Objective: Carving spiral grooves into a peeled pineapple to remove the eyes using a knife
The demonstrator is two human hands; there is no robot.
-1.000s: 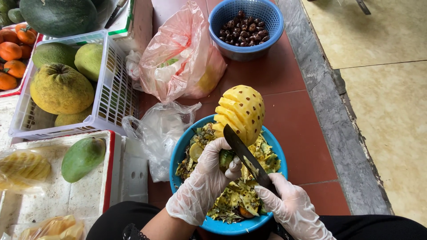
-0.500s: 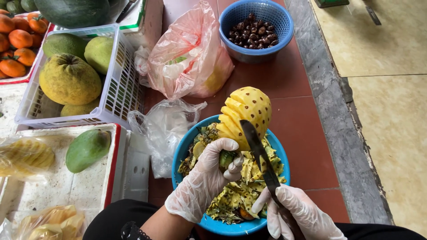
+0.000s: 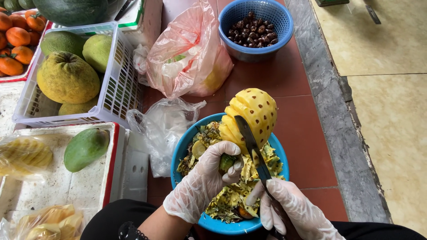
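At lower centre of the frame, the gloved left hand has its grip closed around the peeled pineapple, tilted above the blue bowl. The gloved right hand, fingers curled, holds the knife against the fruit.

both hands gloved, low in frame, working close together.

left hand in a thin clear glove, reaching up from the lower left with bare forearm showing, fingers curled in a closed grip, thumb wrapped over toward the right. right hand likewise gloved, entering from the bottom edge, fingers folded in a closed grip, index finger stretched forward and up. right hand set just below and to the right of the left, the two nearly touching.
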